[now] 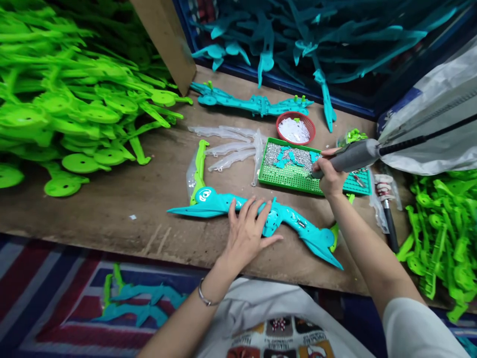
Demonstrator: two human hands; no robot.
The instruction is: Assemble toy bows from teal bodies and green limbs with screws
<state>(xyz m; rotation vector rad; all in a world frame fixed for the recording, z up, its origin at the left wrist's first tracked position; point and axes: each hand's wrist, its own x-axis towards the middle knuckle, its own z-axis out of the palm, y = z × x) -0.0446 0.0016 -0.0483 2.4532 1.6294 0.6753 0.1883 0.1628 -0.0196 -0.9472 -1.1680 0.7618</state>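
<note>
A turquoise plastic toy bow [218, 204] lies across the front of the table, with a lime-green arm [199, 169] sticking up from its left end. My left hand [246, 228] rests on the bow's middle, fingers spread flat. In my right hand [330, 176] is a grey electric screwdriver [354, 158], its cable running off to the right. The tool's tip is over a green tray [290, 184] that holds many small silver screws and a few turquoise pieces. Whether a screw sits on the tip is too small to tell.
Lime-green parts pile up at left [100, 109] and right [439, 233]. Behind the tray are a red basket [313, 127] of white pieces and a turquoise bow half [246, 103]. Clear plastic strips [231, 149] and a hammer [389, 219] with a wrapped head flank the tray.
</note>
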